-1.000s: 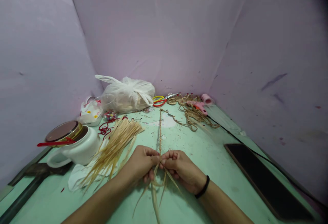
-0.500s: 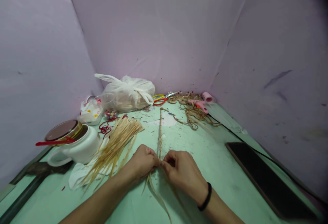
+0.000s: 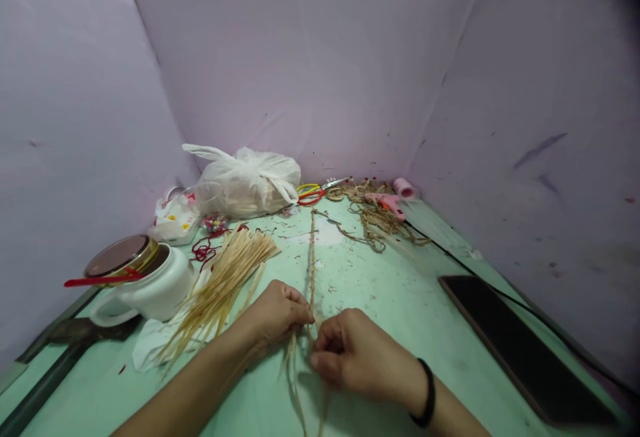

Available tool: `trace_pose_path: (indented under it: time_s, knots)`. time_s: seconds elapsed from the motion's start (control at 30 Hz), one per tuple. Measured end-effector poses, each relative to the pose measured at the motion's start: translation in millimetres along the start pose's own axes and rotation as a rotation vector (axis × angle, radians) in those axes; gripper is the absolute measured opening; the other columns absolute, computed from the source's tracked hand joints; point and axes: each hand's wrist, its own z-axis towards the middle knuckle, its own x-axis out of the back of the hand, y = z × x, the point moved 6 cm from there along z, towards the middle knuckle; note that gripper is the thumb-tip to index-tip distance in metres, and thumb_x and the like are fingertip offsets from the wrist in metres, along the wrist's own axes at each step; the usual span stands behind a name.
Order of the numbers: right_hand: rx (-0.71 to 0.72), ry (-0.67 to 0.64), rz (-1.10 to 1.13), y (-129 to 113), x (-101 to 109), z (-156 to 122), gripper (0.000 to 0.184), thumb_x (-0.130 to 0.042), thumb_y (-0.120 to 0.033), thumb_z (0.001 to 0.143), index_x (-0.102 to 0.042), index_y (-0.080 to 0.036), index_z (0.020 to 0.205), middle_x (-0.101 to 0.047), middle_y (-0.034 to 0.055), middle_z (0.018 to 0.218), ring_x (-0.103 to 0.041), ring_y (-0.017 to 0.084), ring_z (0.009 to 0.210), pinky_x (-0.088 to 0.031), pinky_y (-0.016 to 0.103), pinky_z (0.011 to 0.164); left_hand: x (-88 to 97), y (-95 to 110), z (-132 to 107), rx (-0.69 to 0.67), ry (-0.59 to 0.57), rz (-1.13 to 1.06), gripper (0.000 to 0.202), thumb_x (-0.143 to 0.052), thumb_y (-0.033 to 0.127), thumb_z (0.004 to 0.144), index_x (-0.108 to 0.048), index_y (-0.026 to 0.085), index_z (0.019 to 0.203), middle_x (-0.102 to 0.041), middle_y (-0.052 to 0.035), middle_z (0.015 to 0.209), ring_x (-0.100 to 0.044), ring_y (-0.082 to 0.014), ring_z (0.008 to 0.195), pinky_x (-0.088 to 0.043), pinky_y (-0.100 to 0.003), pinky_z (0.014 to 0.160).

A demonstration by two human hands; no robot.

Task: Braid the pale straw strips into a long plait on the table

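Observation:
A thin tan braided cord [image 3: 313,257] runs straight toward me down the middle of the table. My left hand [image 3: 284,312] pinches its near end. Just below and to the right, my right hand [image 3: 345,350] is closed with thumb and fingers together on a strand coming off the cord. Loose fibre strands [image 3: 295,390] hang from beneath my hands toward the near edge. Left of my left hand lies a bundle of dry straw-coloured fibres [image 3: 230,277], partly on white tissue. A black band circles my right wrist.
At left stand a white mug [image 3: 163,287], a round lidded tin [image 3: 120,257] and a hammer [image 3: 75,337]. Behind are a plastic bag [image 3: 250,184], scissors [image 3: 323,190], a twine heap [image 3: 383,224] and a pink glue gun [image 3: 387,204]. A dark phone-like slab [image 3: 520,350] lies right.
My right hand has moved down, toward me and away from my left hand, drawing a strand with it. My left hand stays almost in place on the cord.

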Motion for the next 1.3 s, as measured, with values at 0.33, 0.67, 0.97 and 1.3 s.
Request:
trace_pose_path:
  time_s: [0.33, 0.67, 0.97, 1.3]
  knots:
    - [-0.168, 0.155, 0.599, 14.9, 24.3, 11.8, 0.017, -0.056, -0.028, 0.066, -0.058, -0.014, 0.073, -0.061, 0.0044, 0.068, -0.056, 0.013, 0.061, -0.042, 0.018, 0.043, -1.1, 2.0, 1.8, -0.038, -0.132, -0.017, 0.012, -0.057, 0.021, 0.051, -0.051, 0.012, 0.046, -0.036, 0.0063, 0.033, -0.02, -0.0014, 0.025, -0.008, -0.019, 0.029]
    - [-0.21, 0.159, 0.618, 21.3, -4.3, 27.2, 0.014, -0.053, -0.018, 0.061, -0.049, -0.013, 0.048, -0.044, -0.0037, 0.038, -0.034, 0.003, 0.031, -0.028, 0.016, 0.031, -5.1, 1.6, 0.6, -0.031, -0.148, 0.027, 0.009, -0.054, 0.02, 0.048, -0.048, 0.014, 0.044, -0.032, 0.0075, 0.031, -0.019, -0.0024, 0.028, -0.01, -0.02, 0.033]
    - [-0.235, 0.14, 0.618, 22.7, -5.0, 26.5, 0.013, -0.05, -0.018, 0.06, -0.043, -0.016, 0.049, -0.033, -0.0085, 0.033, -0.022, 0.002, 0.029, -0.015, 0.018, 0.031, 5.7, 11.2, -12.1, -0.132, 0.007, 0.553, 0.019, -0.048, 0.025, 0.062, -0.056, 0.012, 0.051, -0.046, 0.0009, 0.041, -0.033, -0.0071, 0.039, -0.022, -0.021, 0.042]
    - [-0.248, 0.191, 0.73, 20.0, -9.6, 24.7, 0.008, -0.048, -0.014, 0.061, -0.044, -0.016, 0.055, -0.031, -0.0097, 0.034, -0.023, 0.002, 0.031, -0.014, 0.017, 0.033, -28.6, 15.0, -47.4, -0.339, 0.182, 1.091, 0.028, -0.039, 0.026, 0.075, -0.064, 0.014, 0.07, -0.059, -0.0085, 0.062, -0.049, -0.0156, 0.056, -0.026, -0.025, 0.052]
